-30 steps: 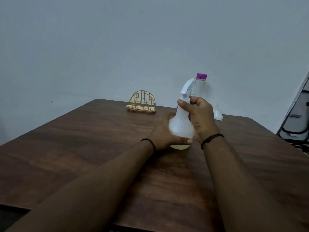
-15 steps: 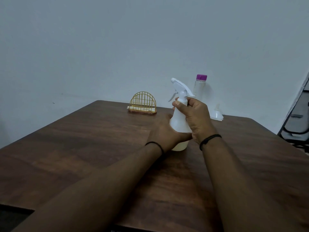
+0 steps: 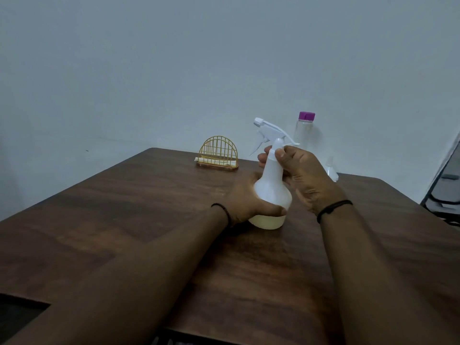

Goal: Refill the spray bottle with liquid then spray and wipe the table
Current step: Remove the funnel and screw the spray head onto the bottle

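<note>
1. While both forearms reach over the table [image 3: 129, 220], the left hand [image 3: 245, 202] wraps the sprayer [image 3: 271, 192] low on its body, thumb across the front.
2. Upright on the wood near the middle, the sprayer shows pale liquid at its bottom.
3. Right hand [image 3: 306, 175] pinches its neck under the trigger head [image 3: 270, 131], nozzle pointing left.
4. Farther back stand a wire rack [image 3: 217, 153], a funnel [image 3: 331, 170] and a bottle [image 3: 304, 129] with a purple cap, by the wall.
</note>
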